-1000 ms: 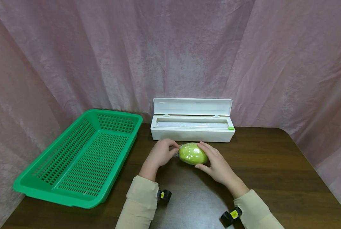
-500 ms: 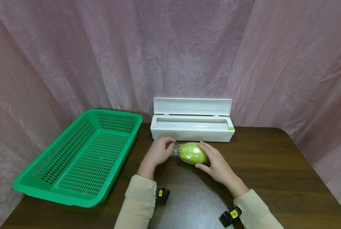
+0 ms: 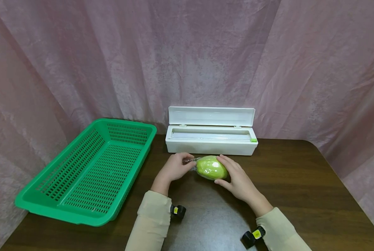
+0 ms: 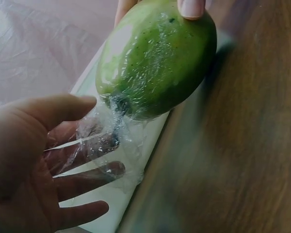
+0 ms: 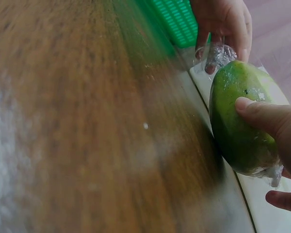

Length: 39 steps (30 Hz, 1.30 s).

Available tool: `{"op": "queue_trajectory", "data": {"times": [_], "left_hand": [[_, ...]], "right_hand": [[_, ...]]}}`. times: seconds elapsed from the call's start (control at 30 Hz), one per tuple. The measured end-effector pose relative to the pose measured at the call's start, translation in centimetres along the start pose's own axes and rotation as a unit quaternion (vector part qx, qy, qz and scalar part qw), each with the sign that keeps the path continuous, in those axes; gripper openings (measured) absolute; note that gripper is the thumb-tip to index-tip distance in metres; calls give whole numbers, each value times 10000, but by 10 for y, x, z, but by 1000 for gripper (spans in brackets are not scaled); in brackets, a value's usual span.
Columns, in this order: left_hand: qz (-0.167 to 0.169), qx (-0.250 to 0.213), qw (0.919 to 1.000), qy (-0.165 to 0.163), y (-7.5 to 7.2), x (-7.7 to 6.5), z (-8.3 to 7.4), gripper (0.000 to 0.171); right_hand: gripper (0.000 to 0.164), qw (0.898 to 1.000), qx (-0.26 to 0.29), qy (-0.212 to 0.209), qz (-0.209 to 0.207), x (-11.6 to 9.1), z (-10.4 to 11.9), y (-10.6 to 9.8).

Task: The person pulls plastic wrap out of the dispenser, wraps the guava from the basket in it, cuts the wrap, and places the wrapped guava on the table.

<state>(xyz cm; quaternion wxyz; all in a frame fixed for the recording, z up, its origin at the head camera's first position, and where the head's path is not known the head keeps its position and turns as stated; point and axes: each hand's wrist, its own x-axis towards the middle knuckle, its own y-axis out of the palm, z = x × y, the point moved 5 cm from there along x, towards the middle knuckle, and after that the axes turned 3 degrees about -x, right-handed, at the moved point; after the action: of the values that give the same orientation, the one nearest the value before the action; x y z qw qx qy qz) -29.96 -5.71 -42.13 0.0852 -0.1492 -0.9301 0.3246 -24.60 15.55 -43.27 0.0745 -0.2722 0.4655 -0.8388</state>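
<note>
A green oval fruit [image 3: 211,167], wrapped in clear plastic, lies on its side between the hands, in front of the white box. My right hand [image 3: 238,181] holds its right end, thumb on the near side and fingers over the far side. At the left end, the loose tail of plastic wrap [image 4: 119,141] spreads out from the fruit. My left hand [image 3: 175,168] is at this tail. In the left wrist view its fingers are spread and fairly straight behind the film, with the thumb apart from them. A smaller wrap tail [image 5: 275,174] sticks out beside my right hand.
Behind the fruit stands a white cling film box [image 3: 210,147], lid raised, a roll inside and a green slider at its right end. A green perforated basket [image 3: 133,184] sits on the left of the brown wooden table [image 3: 300,188]. Pink curtains hang behind.
My left hand moved slightly left off the wrap tail, then came back to it with thumb and fingers parted. The fruit and my right hand stay nearly still.
</note>
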Motion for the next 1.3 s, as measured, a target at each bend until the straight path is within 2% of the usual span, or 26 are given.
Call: {"op": "queue_trajectory", "data": {"times": [0.1,0.23,0.47,0.77,1.03,1.3], "left_hand": [[12,-14,9999,141,1,0,-1,25],[-7,-43,9999,157,2,1,-3,15],[-79,-66,9995,312,1,-1,-6,6],[27,-128,9997,189,-1,-3,-5,5],[151,-86,9998,11,-1,-3,-4,23],[156,-110,9997,169,-3,-3,-8,13]], "right_hand": [[77,10000,12,7,2,0,-1,1],[77,10000,43,20,18,0,-1,1],[77,10000,25,-18,-59,0,0,1],[78,9999,93,-24,-77,0,1,1],[79,9999,82,-14,-108,0,1,-1],[77,9999,103,87,-10,0,-1,-1]]}}
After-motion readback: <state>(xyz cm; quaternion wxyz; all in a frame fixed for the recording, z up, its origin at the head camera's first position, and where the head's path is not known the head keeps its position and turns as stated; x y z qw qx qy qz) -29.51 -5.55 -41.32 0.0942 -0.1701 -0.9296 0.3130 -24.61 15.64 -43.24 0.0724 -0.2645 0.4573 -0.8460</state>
